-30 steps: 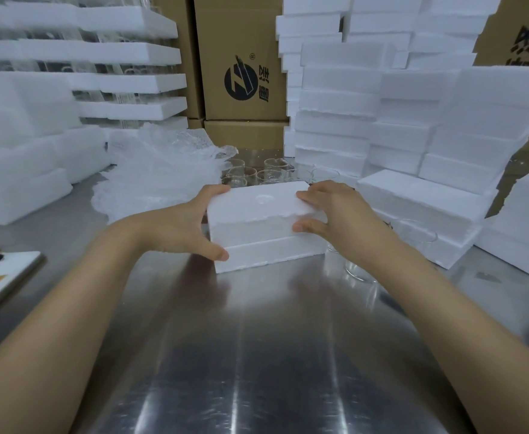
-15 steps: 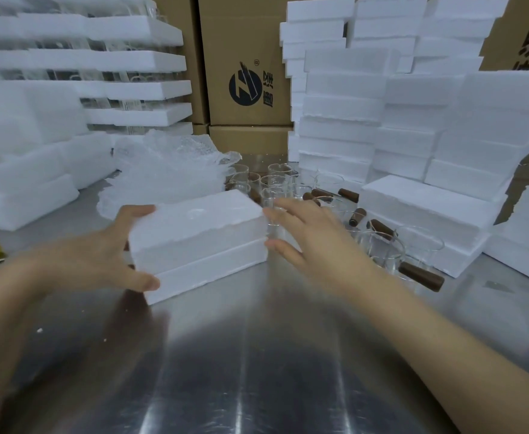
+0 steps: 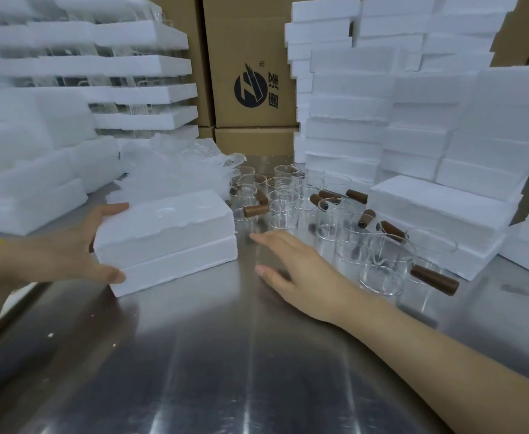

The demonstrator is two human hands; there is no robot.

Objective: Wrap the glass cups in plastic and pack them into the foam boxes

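Note:
A closed white foam box [image 3: 166,236] of two stacked halves lies on the steel table [image 3: 213,364], left of centre. My left hand [image 3: 69,249] grips its left end, thumb along the front lower edge and fingers over the top corner. My right hand [image 3: 297,270] hovers just right of the box with fingers straight, touching nothing. Behind and right of that hand stand several clear glass cups [image 3: 382,264] with brown wooden handles [image 3: 433,279]. A heap of clear plastic bags [image 3: 175,170] lies behind the box.
Stacks of white foam boxes [image 3: 413,126] fill the right side and back. More foam stacks [image 3: 31,170], some holding glassware, stand at the left. Brown cardboard cartons [image 3: 250,67] line the back wall.
My left hand has slid the foam box to the left across the table. My right hand let go of the box's right side and now hovers apart from it, uncovering the cups.

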